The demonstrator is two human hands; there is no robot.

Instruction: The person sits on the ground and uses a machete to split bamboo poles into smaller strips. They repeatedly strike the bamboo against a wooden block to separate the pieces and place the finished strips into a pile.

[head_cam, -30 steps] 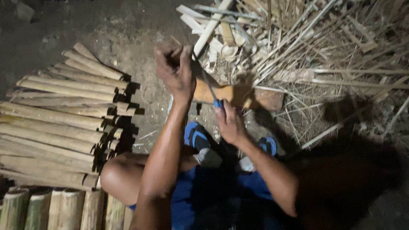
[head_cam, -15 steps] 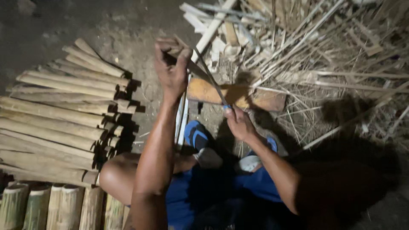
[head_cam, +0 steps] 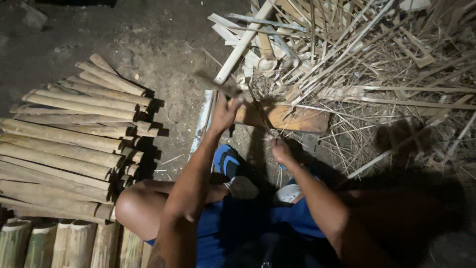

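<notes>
Your left hand (head_cam: 225,111) grips the blade (head_cam: 218,84) over the block (head_cam: 292,118); your right hand's (head_cam: 281,151) fingers pinch a thin strip (head_cam: 260,116). A glancing chop could catch those fingers, I'd judge.

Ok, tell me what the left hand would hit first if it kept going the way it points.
The left hand points up and away from the body, gripping a blurred tool. Carried straight on, it would probably first meet the pale split bamboo strip, at the edge of the scrap pile. Depth is unclear.
</notes>
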